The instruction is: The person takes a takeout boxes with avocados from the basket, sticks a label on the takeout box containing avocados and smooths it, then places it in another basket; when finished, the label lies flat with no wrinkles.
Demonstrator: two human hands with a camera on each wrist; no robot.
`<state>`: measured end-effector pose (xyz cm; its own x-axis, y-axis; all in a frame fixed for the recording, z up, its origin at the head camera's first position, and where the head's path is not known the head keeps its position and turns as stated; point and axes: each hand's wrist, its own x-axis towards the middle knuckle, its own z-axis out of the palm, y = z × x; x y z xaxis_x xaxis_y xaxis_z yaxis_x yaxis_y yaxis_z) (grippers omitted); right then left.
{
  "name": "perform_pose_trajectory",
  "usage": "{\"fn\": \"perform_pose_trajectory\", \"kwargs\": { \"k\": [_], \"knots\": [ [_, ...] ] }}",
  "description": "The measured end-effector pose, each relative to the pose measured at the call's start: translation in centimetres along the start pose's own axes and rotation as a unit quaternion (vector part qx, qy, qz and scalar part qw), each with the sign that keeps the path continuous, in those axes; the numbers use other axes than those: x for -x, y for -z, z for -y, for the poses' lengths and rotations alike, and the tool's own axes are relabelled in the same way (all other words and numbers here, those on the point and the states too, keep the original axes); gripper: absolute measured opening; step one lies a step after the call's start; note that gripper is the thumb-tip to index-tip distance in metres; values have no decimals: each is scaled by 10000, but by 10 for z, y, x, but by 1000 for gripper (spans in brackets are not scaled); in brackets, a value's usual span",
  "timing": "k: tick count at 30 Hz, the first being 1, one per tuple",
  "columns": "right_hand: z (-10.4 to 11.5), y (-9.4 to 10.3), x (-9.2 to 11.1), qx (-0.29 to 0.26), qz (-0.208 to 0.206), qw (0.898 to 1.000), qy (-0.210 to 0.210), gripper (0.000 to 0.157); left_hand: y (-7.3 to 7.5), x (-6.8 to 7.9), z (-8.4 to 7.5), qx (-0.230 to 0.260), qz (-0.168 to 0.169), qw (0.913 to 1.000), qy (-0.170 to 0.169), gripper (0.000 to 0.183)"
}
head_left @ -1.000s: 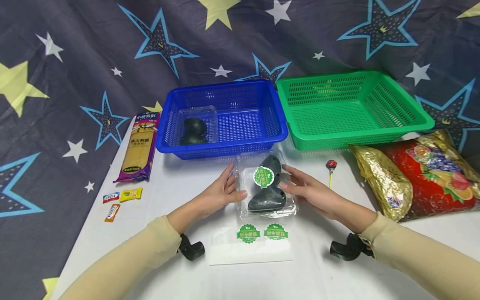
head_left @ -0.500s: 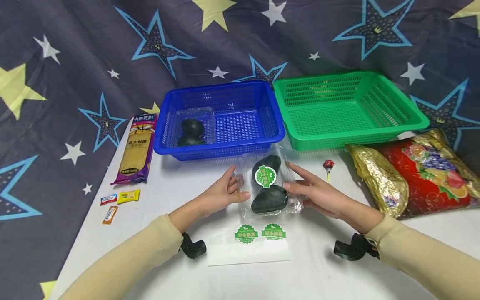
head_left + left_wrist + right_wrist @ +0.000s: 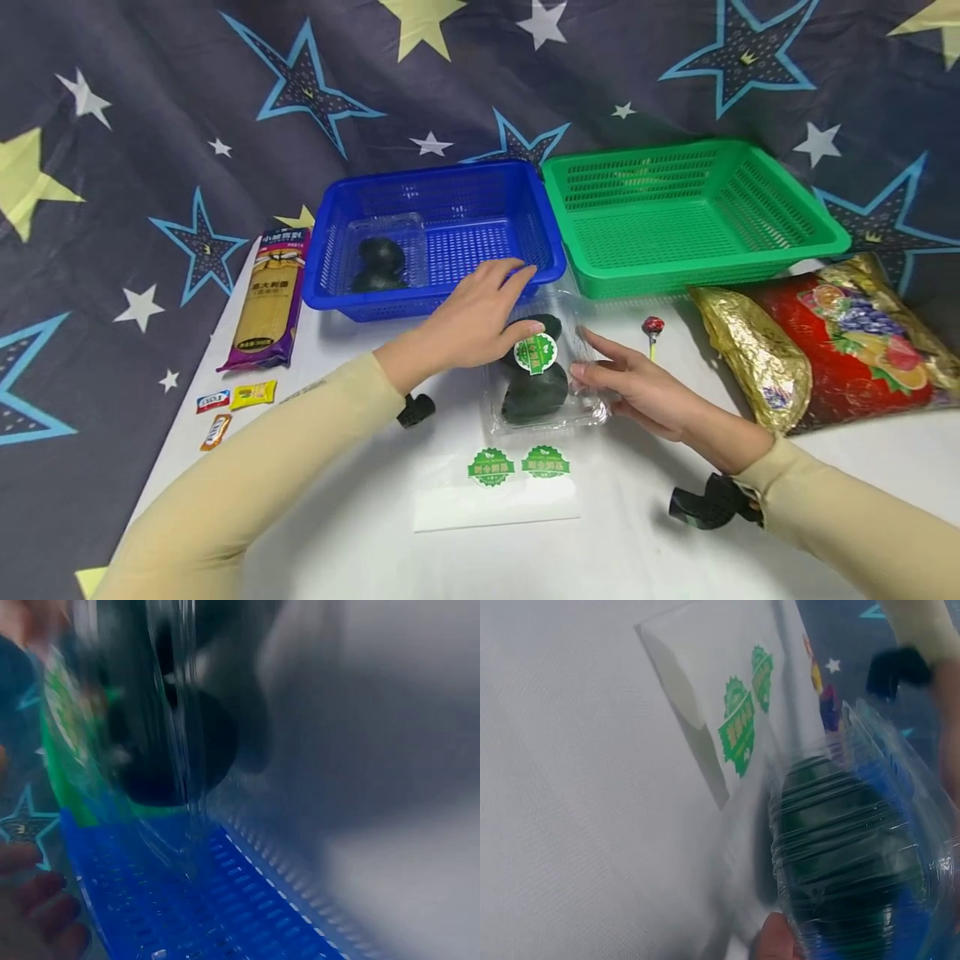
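A clear plastic clamshell box point(image 3: 558, 417) with two dark green avocado-like fruits point(image 3: 536, 392) inside is in front of the blue basket. On its lid is a round green-and-white label point(image 3: 536, 354). My right hand point(image 3: 645, 387) grips the box's right side, its thumb point(image 3: 776, 937) at the edge in the right wrist view. Over the box's far left part is my left hand point(image 3: 480, 317), its fingers loosely bent and the thumb by the label; whether it touches the lid I cannot tell. The left wrist view is blurred. A white sheet point(image 3: 495, 512) bears two green stickers point(image 3: 491, 467).
Behind stand a blue basket point(image 3: 322, 287), holding another fruit box point(image 3: 412, 250), and a green basket point(image 3: 622, 287). Pasta point(image 3: 270, 300) and several small candy packets point(image 3: 253, 394) lie left. At right are a lollipop point(image 3: 652, 325) and a red-gold bag point(image 3: 840, 350).
My left hand has left the box's left side, rising and moving forward over the lid. My right hand keeps its hold. The box has tilted and shifted slightly to the right.
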<state>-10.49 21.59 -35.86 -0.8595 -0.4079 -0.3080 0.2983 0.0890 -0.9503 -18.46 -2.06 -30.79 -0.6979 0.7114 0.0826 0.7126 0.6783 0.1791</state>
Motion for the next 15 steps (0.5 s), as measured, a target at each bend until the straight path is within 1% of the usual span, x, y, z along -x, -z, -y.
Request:
{"fn": "perform_pose_trajectory", "kwargs": {
  "k": [3,5,8,10,12,15],
  "knots": [
    [0,-3,-2,-156,15,9999,-28,78,-5,-18,3,-227,622,9978,-78,78],
    [1,-4,-2,-201,15,9998,-34,77,-8,-26,5,-243,913,9955,-48,79],
    [4,-2,3,-45,-23,10000,-75,75,-9,-32,6,-269,1077,9938,6,79],
    [8,4,10,114,-33,9999,-68,73,-9,-34,6,-218,1141,9932,28,77],
    [10,15,20,229,11,9997,-34,70,-8,-34,6,-137,1167,9931,-1,74],
    [12,40,36,260,156,9995,129,65,-6,-35,6,-9,1235,9923,-82,70]
  ]
}}
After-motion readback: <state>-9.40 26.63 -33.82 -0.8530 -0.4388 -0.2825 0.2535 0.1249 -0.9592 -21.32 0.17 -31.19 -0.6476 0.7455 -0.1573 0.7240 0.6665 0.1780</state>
